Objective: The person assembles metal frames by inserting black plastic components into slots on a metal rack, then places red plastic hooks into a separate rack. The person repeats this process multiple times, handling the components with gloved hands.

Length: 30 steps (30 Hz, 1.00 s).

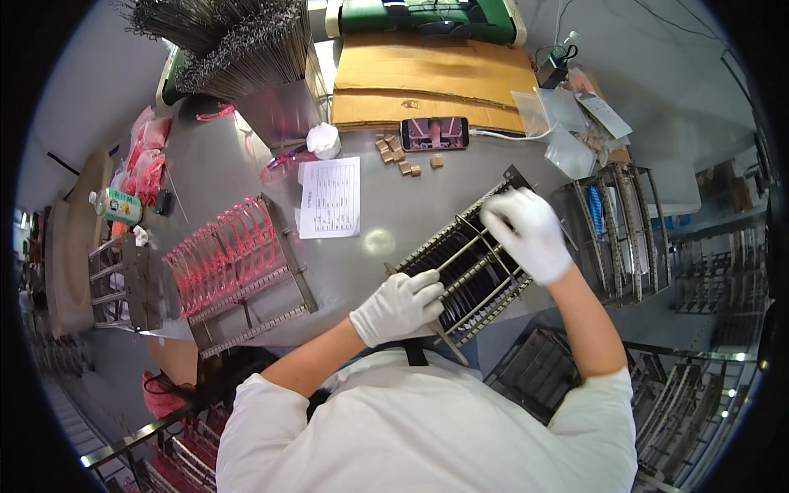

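A slotted metal rack [460,267] filled with a row of thin dark pieces lies slantwise in front of me at the table's near edge. My left hand [396,309], in a white glove, is closed at the rack's left side, its fingers around a thin metal rod [462,253] that runs across the dark pieces. Over the rack's far right end is my right hand [530,234], also gloved in white. Motion blurs it; its fingers look curled, and whether they hold anything is hidden.
To the left stands another rack [234,267] with pink-edged clear pieces. A printed sheet [329,197], small brown blocks [392,149] and a phone [435,134] lie beyond. A bin of thin metal wires [275,107] stands far left; another rack [622,234] is at right.
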Available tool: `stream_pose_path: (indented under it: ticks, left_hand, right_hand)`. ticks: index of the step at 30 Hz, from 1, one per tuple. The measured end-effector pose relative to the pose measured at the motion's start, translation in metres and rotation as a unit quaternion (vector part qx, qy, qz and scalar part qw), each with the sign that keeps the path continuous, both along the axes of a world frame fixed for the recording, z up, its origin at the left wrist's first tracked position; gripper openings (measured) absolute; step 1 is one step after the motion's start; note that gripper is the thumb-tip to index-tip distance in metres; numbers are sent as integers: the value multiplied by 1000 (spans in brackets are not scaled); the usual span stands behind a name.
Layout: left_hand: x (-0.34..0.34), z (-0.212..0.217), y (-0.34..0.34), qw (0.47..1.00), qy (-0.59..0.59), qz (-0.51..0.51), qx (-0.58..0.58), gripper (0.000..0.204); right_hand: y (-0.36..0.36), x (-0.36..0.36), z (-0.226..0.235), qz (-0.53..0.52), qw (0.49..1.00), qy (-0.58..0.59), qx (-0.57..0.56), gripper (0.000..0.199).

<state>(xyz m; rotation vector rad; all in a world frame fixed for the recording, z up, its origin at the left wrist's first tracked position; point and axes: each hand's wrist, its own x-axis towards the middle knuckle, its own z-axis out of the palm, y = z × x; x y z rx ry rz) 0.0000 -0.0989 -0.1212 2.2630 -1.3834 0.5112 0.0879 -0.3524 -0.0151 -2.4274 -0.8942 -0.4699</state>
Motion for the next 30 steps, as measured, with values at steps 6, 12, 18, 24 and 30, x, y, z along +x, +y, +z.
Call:
stream_pose_path:
  ticks: [6, 12, 18, 24, 30]
  left_hand:
    - [-2, 18, 10, 998, -2, 35, 49, 35]
    - [-13, 21, 16, 998, 65, 26, 2, 48]
    - [-2, 33, 31, 990, 132, 14, -37, 56]
    - [-3, 48, 23, 993, 107, 15, -36, 55]
    - [4, 25, 14, 998, 47, -11, 29, 44]
  right_hand:
    - [78, 146, -114, -149, 900, 262, -316, 33]
    - [86, 148, -132, -163, 890, 316, -285, 30]
    - [26, 44, 0, -208, 956, 192, 78, 21]
    - [-48, -103, -30, -307, 925, 189, 126, 11]
    - [-31, -137, -79, -380, 908, 175, -28, 21]
